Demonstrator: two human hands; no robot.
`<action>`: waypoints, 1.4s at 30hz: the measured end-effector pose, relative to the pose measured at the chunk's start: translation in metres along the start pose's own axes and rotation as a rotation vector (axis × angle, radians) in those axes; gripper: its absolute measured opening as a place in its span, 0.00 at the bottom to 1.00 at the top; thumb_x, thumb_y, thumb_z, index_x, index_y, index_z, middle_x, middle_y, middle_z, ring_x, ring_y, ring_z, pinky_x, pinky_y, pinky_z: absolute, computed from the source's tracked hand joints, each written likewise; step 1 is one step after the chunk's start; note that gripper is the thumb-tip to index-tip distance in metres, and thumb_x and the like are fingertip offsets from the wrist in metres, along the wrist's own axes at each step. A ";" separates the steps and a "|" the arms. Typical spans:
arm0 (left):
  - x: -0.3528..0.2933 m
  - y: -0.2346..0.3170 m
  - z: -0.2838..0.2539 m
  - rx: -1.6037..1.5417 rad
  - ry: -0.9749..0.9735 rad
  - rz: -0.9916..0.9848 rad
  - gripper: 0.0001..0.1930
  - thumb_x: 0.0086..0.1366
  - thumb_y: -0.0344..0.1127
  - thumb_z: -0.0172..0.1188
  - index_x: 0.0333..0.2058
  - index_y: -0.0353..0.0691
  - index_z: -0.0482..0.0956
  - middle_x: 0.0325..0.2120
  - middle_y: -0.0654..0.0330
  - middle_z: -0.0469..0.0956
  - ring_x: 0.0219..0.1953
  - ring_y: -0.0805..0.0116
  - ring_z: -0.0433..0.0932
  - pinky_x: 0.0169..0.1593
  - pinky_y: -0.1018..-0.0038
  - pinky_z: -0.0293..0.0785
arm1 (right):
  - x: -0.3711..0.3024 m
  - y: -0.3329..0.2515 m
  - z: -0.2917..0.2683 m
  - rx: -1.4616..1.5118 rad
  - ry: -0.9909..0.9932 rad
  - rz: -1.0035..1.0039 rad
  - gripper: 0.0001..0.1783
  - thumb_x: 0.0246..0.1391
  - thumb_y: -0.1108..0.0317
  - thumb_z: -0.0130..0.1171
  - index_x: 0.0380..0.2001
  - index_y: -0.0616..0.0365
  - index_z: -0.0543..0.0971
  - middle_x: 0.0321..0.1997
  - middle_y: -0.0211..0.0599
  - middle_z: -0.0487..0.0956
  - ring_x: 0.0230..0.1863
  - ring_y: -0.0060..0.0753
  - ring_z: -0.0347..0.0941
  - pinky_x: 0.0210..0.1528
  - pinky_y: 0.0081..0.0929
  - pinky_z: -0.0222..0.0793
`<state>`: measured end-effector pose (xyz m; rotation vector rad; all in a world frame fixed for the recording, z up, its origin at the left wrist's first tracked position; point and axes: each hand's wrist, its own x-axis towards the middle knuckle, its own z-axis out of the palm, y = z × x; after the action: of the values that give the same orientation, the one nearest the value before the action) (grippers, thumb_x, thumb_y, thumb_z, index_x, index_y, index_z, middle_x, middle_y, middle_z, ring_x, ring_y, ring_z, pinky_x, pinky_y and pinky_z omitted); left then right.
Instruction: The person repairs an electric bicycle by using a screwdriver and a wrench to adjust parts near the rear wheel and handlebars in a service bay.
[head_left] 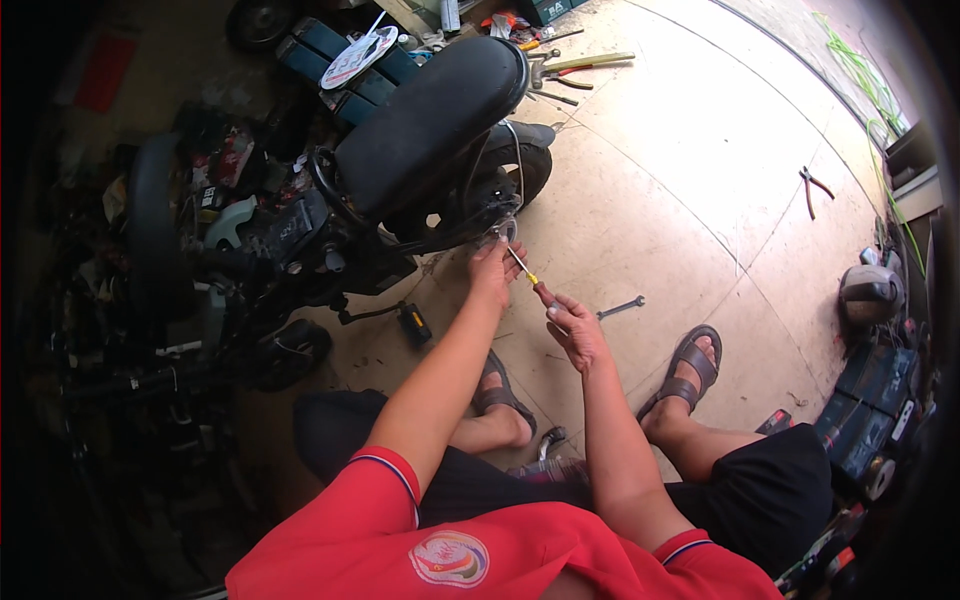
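My right hand (pixel 575 330) is closed around the handle of a screwdriver (pixel 535 281) with a yellow collar. Its thin metal shaft points up and left to the rear wheel hub of a small black two-wheeler. My left hand (pixel 490 268) is at that hub, fingers bent around a small part that I cannot make out. The screwdriver's tip is by the left fingers, and its exact contact is hidden. Above the hands are the rear wheel (pixel 537 172) and the long black seat (pixel 432 120). A pedal (pixel 413 323) hangs left of my left forearm.
An open-ended wrench (pixel 621 307) lies on the tiled floor right of my hands. Pliers (pixel 812 192) lie farther right. A hammer (pixel 595 62) and other tools lie beyond the seat. Dark blue boxes (pixel 868 400) stand at the right. My sandalled feet flank the work spot.
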<state>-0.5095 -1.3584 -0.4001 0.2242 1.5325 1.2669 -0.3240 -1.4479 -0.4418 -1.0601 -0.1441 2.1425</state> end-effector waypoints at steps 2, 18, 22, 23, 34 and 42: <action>0.006 0.007 0.003 -0.056 0.045 0.033 0.14 0.69 0.39 0.62 0.46 0.36 0.77 0.40 0.54 0.84 0.41 0.56 0.85 0.46 0.60 0.83 | 0.004 -0.001 -0.001 0.000 -0.007 -0.012 0.27 0.53 0.71 0.67 0.58 0.56 0.75 0.50 0.28 0.80 0.45 0.22 0.75 0.47 0.24 0.71; 0.017 0.012 0.006 0.037 0.173 0.015 0.10 0.68 0.37 0.63 0.42 0.37 0.78 0.30 0.58 0.84 0.28 0.63 0.84 0.30 0.69 0.81 | 0.004 0.019 0.025 -0.601 -0.207 0.019 0.15 0.47 0.74 0.70 0.39 0.62 0.78 0.29 0.28 0.77 0.28 0.23 0.72 0.31 0.23 0.70; 0.018 0.007 0.010 -0.086 0.209 -0.050 0.10 0.69 0.38 0.62 0.39 0.37 0.77 0.28 0.60 0.82 0.24 0.65 0.81 0.24 0.74 0.77 | 0.010 0.037 0.027 -0.392 -0.035 0.036 0.11 0.44 0.78 0.67 0.33 0.62 0.77 0.28 0.33 0.78 0.28 0.28 0.76 0.31 0.26 0.73; 0.020 0.005 0.005 -0.139 0.198 -0.066 0.10 0.69 0.39 0.61 0.39 0.38 0.77 0.28 0.61 0.81 0.24 0.65 0.81 0.25 0.75 0.77 | 0.009 0.039 0.030 -0.406 0.065 -0.008 0.11 0.44 0.79 0.66 0.33 0.63 0.77 0.28 0.34 0.79 0.28 0.30 0.77 0.31 0.27 0.74; 0.012 -0.007 -0.007 -0.038 0.330 0.092 0.11 0.70 0.39 0.59 0.32 0.38 0.76 0.25 0.64 0.77 0.25 0.72 0.75 0.22 0.78 0.66 | 0.068 -0.008 0.064 -0.126 0.110 -0.255 0.39 0.53 0.76 0.62 0.67 0.73 0.62 0.64 0.54 0.73 0.59 0.40 0.75 0.57 0.31 0.72; 0.006 -0.004 -0.028 -0.055 0.385 0.199 0.12 0.65 0.39 0.63 0.38 0.35 0.81 0.33 0.63 0.80 0.34 0.75 0.75 0.37 0.75 0.70 | 0.077 -0.045 0.130 -0.215 0.003 -0.274 0.15 0.56 0.73 0.62 0.46 0.66 0.79 0.27 0.33 0.80 0.21 0.24 0.73 0.23 0.23 0.68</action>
<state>-0.5320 -1.3722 -0.4107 0.1010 1.8317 1.5752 -0.4241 -1.3379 -0.3892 -1.0946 -0.4995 1.9080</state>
